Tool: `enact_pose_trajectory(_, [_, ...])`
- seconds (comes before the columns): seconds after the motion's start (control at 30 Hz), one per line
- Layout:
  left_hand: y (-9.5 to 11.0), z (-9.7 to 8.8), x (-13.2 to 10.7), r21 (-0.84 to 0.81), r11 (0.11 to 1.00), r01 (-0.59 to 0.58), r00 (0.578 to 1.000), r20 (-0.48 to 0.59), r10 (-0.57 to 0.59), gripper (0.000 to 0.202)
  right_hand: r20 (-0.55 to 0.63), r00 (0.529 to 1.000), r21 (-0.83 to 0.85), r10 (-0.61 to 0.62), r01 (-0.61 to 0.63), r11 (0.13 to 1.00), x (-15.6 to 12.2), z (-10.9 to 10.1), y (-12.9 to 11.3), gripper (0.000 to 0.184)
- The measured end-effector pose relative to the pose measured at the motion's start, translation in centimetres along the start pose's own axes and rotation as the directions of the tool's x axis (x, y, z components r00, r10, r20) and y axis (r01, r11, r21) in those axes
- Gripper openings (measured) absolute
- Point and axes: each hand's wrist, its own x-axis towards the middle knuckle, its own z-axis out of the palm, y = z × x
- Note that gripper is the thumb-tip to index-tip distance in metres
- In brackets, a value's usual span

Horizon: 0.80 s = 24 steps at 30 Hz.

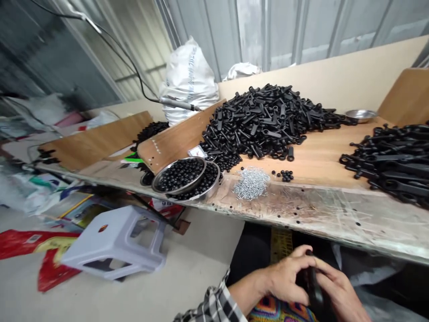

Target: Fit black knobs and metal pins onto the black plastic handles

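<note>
Below the bench (321,214) edge, the left hand (288,277) and right hand (340,293) both curl around one black plastic piece (315,286). Held away from any surface, it could slip and drop to the floor (187,277).

1 pile of silver pins (251,183), with 2 stacked steel bowls (157,181) just left of it, 2 heaps of black parts (264,120) behind and right of it, and 1 steel dish (361,115) far behind. Also 3 wooden boards (177,138), 1 white sack (189,80), 1 stool (114,241). Below it, 2 hands, left hand (286,277) and right hand (342,293), grip 1 black piece (315,288).
</note>
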Motion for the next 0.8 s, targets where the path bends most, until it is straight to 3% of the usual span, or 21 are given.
enact_pose_trajectory(0.1, [0.0, 0.4, -0.3, -0.112, 0.985, 0.128, 0.991, 0.046, -0.123, 0.081, -0.047, 0.996, -0.193, -0.074, 0.064, 0.979, 0.4, -0.4, 1.1, 0.028])
enact_pose_trajectory(0.23, [-1.0, 2.0, 0.2, -0.338, 0.92, 0.2, 0.949, -0.167, -0.268, 0.053, -0.172, 0.952, -0.53, -0.254, 0.128, 0.838, 1.2, -0.5, 2.7, 0.033])
enact_pose_trajectory(0.3, [-1.8, 2.6, 0.6, -0.432, 0.879, 0.203, 0.909, -0.25, -0.333, 0.06, -0.154, 0.922, -0.64, -0.355, 0.181, 0.747, 1.5, -0.7, 3.0, 0.03])
enact_pose_trajectory(0.37, [-2.4, 2.7, 0.9, -0.547, 0.818, 0.18, 0.872, -0.295, -0.39, 0.075, -0.07, 0.909, -0.653, -0.41, 0.269, 0.708, 1.7, -0.9, 2.9, 0.026])
enact_pose_trajectory(0.43, [-2.8, 2.5, 1.1, -0.656, 0.746, 0.113, 0.836, -0.343, -0.428, 0.085, -0.027, 0.913, -0.594, -0.408, 0.314, 0.741, 1.8, -1.2, 2.5, 0.027])
enact_pose_trajectory(0.5, [-2.8, 1.8, 1.2, -0.718, 0.692, 0.073, 0.807, -0.366, -0.464, 0.084, -0.095, 0.936, -0.499, -0.339, 0.25, 0.83, 1.7, -1.4, 1.7, 0.032])
enact_pose_trajectory(0.57, [-2.4, 1.0, 1.1, -0.73, 0.678, 0.094, 0.788, -0.362, -0.498, 0.067, -0.187, 0.959, -0.346, -0.213, 0.138, 0.928, 1.5, -1.4, 0.5, 0.039])
enact_pose_trajectory(0.63, [-1.5, 0.3, 0.9, -0.716, 0.688, 0.122, 0.775, -0.364, -0.516, 0.04, -0.202, 0.976, -0.132, -0.078, 0.052, 0.99, 1.0, -1.1, -1.0, 0.039])
enact_pose_trajectory(0.7, [-0.4, -0.1, 0.5, -0.682, 0.721, 0.118, 0.764, -0.402, -0.505, 0.026, -0.138, 0.99, 0.112, -0.003, 0.019, 0.993, 0.4, -0.5, -2.7, 0.032])
enact_pose_trajectory(0.8, [1.3, -0.3, 0.1, -0.642, 0.761, 0.088, 0.768, -0.443, -0.463, 0.032, -0.008, 1.0, 0.42, 0.011, -0.007, 0.908, 0.2, 0.3, -4.6, 0.023])
